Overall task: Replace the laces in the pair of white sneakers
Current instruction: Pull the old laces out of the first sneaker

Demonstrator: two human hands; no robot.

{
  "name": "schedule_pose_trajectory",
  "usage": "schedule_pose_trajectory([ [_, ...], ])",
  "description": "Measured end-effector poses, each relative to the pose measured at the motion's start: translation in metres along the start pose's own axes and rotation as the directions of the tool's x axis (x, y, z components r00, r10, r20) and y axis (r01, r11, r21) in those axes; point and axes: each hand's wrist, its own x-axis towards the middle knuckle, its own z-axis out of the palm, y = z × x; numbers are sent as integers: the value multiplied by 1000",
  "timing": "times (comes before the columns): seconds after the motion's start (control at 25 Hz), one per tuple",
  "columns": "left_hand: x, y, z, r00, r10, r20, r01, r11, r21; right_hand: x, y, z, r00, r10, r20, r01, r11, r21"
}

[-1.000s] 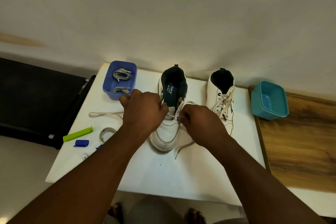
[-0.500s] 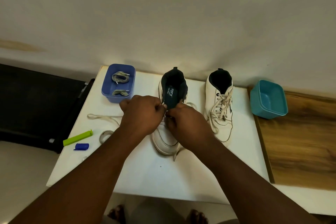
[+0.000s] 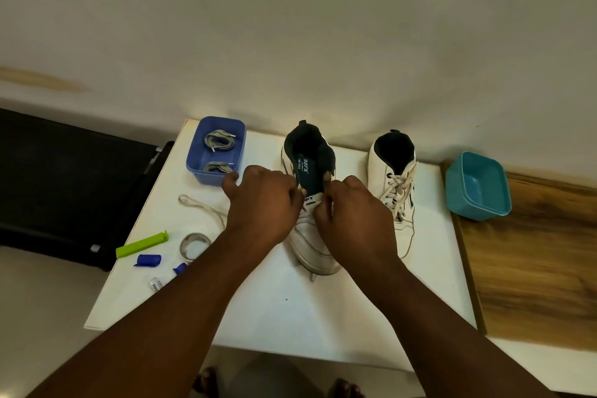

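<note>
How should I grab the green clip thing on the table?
Pinch the green clip across its long sides near the middle, coming straight down from above. It lies flat, long and thin, on the white table, with bare table along both long sides.

Single head-worn wide-angle view, looking forward and steeply down onto white table (image 3: 290,317) from close above; wall fills upper half; no second view.

2 bare forearms, no sleeves, bare feet (image 3: 206,380)
</note>
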Motion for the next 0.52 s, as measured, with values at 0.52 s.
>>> schedule_pose_trajectory([
  [0.52, 0, -1, 1, 1000, 15, -9, -16, 997, -69, 9, 23, -2, 993, 61, -99, -60, 998, 11],
])
